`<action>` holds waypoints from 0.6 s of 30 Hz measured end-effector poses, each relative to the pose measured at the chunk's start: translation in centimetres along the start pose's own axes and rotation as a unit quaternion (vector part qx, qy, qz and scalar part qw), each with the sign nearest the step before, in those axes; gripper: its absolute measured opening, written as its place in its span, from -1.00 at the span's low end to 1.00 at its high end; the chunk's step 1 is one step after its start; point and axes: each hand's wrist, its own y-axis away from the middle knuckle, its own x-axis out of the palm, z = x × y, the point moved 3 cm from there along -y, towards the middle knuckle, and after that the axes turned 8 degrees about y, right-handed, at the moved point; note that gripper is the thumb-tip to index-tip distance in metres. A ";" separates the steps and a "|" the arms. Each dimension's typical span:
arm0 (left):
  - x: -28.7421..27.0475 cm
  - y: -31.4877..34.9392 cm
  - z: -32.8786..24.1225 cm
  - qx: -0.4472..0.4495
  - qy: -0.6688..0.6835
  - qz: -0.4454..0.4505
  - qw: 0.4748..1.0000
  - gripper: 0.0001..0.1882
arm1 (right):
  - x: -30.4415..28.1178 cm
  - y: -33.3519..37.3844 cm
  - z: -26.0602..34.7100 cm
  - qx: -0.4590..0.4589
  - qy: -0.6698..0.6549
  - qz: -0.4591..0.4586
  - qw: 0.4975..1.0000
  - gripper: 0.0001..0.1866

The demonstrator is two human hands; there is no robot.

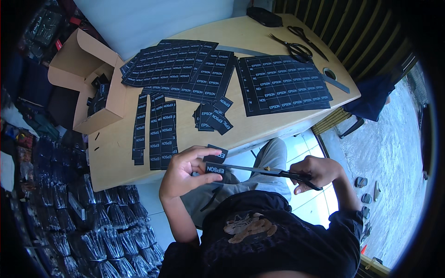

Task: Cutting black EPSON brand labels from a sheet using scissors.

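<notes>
- Left hand [187,173]: fingers and thumb closed in a pinch around a small black printed label [215,168]. A second black label piece [218,153] stands out just above it, by the index fingertip.
- Right hand [320,171]: wrapped around the black handles of the long-bladed scissors [267,169]; how far apart the blades stand, I cannot tell.
- Key relation: the pinched label lies to the left of the right hand, directly off the tip end of the scissors. Its long axis runs roughly left to right, nearly in line with the blades — which point straight at the left hand, the nearer of the two to the label.
- Both hands are over the person's lap, before the near edge of the wooden table [111,164].
- On the table, beyond the left hand: long label strips [168,134], a loose heap of cut labels [218,121], and overlapping uncut label sheets [167,65] — with another sheet stack [287,85] farther right.
- An open cardboard box [104,119] sits at the table's left end, dark pieces inside.
</notes>
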 end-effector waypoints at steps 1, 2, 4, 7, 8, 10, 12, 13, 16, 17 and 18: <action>-0.2 -0.3 0.6 0.002 -0.001 0.001 1.000 -0.52 | 0.2 0.5 -0.5 0.025 0.014 -0.014 0.999 -0.55; -0.6 -0.7 1.3 0.002 0.001 -0.019 1.000 -0.56 | 0.4 0.9 -0.7 0.018 0.002 -0.043 0.999 -0.56; -1.3 -1.7 1.8 0.014 -0.021 -0.051 0.998 -0.65 | 0.5 1.5 -1.0 0.036 0.003 -0.059 0.998 -0.55; -2.0 -3.9 2.7 0.000 -0.054 -0.084 0.995 -0.65 | 1.2 2.4 -1.8 0.078 -0.001 -0.095 0.992 -0.55; -1.7 -4.9 2.4 0.039 -0.082 -0.097 0.991 -0.52 | 1.3 2.6 -2.0 0.079 0.000 -0.111 0.991 -0.55; -2.0 -6.4 2.1 0.008 -0.154 -0.126 0.980 -0.45 | 1.5 2.8 -2.2 0.078 0.004 -0.127 0.989 -0.55; -2.5 -7.4 2.2 -0.053 -0.258 -0.152 0.953 -0.30 | 1.7 3.0 -2.2 0.090 -0.014 -0.149 0.985 -0.56; -2.7 -7.4 2.7 -0.051 -0.259 -0.154 0.952 -0.30 | 1.8 3.1 -2.1 0.088 -0.012 -0.149 0.985 -0.56; -3.5 -5.8 2.2 0.040 -0.404 -0.253 0.878 -0.29 | 2.6 3.3 -2.7 0.107 -0.003 -0.175 0.979 -0.61; -3.8 -5.1 2.5 0.040 -0.406 -0.256 0.876 -0.29 | 3.1 3.2 -2.5 0.103 -0.002 -0.174 0.979 -0.61; -4.6 -4.2 3.1 0.024 -0.438 -0.282 0.854 -0.31 | 3.3 3.1 -2.4 0.107 -0.053 -0.203 0.972 -0.63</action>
